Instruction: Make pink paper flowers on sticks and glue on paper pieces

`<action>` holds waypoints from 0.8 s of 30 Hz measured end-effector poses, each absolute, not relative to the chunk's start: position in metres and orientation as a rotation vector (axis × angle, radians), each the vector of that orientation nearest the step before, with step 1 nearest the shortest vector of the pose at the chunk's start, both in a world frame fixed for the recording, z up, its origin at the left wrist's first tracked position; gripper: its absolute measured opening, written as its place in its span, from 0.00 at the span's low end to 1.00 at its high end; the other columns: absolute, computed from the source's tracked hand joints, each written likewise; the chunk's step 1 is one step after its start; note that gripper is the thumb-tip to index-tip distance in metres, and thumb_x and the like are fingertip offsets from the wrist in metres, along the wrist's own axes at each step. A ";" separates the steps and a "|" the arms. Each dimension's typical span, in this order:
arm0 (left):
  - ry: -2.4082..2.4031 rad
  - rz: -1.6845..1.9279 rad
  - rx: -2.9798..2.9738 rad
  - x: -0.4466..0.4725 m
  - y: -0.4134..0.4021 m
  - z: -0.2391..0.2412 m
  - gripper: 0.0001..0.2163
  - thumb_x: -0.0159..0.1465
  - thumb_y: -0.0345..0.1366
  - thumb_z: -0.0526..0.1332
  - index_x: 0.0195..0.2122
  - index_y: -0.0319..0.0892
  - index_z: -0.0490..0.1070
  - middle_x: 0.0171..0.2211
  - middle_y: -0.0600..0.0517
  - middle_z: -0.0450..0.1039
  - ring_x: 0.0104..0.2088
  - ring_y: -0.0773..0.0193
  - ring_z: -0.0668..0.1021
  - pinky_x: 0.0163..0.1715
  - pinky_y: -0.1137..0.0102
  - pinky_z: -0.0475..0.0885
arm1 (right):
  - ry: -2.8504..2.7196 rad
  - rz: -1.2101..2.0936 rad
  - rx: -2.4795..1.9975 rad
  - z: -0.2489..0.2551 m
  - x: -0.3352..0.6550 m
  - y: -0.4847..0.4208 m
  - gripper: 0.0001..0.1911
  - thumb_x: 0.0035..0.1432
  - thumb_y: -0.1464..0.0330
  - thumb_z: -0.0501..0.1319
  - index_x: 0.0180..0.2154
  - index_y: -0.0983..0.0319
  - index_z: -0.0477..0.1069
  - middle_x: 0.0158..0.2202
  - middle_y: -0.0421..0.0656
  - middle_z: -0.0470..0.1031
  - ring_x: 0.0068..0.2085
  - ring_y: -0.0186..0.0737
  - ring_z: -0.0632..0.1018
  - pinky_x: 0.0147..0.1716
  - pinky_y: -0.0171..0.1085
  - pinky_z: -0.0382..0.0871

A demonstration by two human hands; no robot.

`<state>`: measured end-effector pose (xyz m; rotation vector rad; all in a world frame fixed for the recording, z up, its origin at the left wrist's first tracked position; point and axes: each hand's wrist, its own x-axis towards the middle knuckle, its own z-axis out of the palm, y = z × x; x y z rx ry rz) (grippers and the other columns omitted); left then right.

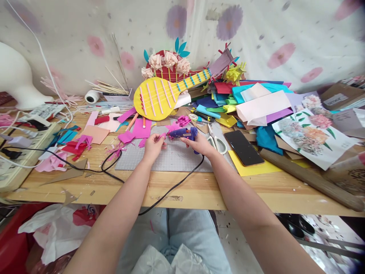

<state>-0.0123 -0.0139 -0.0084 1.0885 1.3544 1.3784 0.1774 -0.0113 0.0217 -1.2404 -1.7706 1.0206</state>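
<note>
My right hand (196, 143) is wrapped round a blue hot glue gun (182, 133), its nozzle pointing left. Facing it, my left hand (154, 146) pinches a small piece of magenta paper (162, 135) close to the nozzle. Both hands are above a grey cutting mat (176, 161). Just behind the gun lie a magenta paper flower (183, 121) and cut magenta pieces. A magenta sheet (142, 128) rests behind my left hand. The black cord (173, 187) loops down from the gun's handle past the table's front edge.
White-handled scissors (218, 142) and a black phone (243, 147) lie right of my right hand. A yellow paper lute (156, 99) leans at the back. Coloured paper (262, 101) is heaped behind right, near a wooden stick (310, 179). A power strip (19, 160) stands at the left.
</note>
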 end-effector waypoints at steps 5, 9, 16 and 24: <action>1.349 1.387 1.088 -0.012 -0.013 -0.009 0.12 0.49 0.42 0.64 0.25 0.39 0.65 0.24 0.55 0.69 0.20 0.71 0.72 0.18 0.74 0.70 | -1.768 0.996 -1.248 0.020 0.178 -0.010 0.18 0.45 0.53 0.62 0.19 0.62 0.67 0.17 0.38 0.68 0.20 0.32 0.66 0.20 0.33 0.59; 1.364 1.404 1.070 -0.012 -0.013 -0.009 0.12 0.49 0.42 0.64 0.25 0.39 0.64 0.23 0.55 0.68 0.20 0.71 0.72 0.18 0.73 0.70 | -1.766 0.990 -1.262 0.020 0.179 -0.010 0.19 0.45 0.53 0.62 0.18 0.62 0.67 0.17 0.39 0.69 0.20 0.32 0.66 0.20 0.33 0.59; 1.349 1.380 1.105 -0.012 -0.014 -0.009 0.09 0.50 0.39 0.63 0.25 0.39 0.66 0.22 0.56 0.67 0.20 0.71 0.72 0.18 0.73 0.70 | -1.818 0.967 -1.274 0.021 0.177 -0.011 0.19 0.48 0.52 0.59 0.23 0.62 0.68 0.19 0.40 0.69 0.22 0.33 0.67 0.22 0.33 0.60; 1.343 1.376 1.099 -0.011 -0.013 -0.011 0.10 0.50 0.39 0.64 0.25 0.38 0.66 0.20 0.57 0.66 0.19 0.72 0.72 0.17 0.76 0.70 | -1.848 0.962 -1.327 0.020 0.179 -0.010 0.22 0.48 0.49 0.58 0.24 0.63 0.68 0.20 0.40 0.70 0.22 0.31 0.68 0.23 0.33 0.61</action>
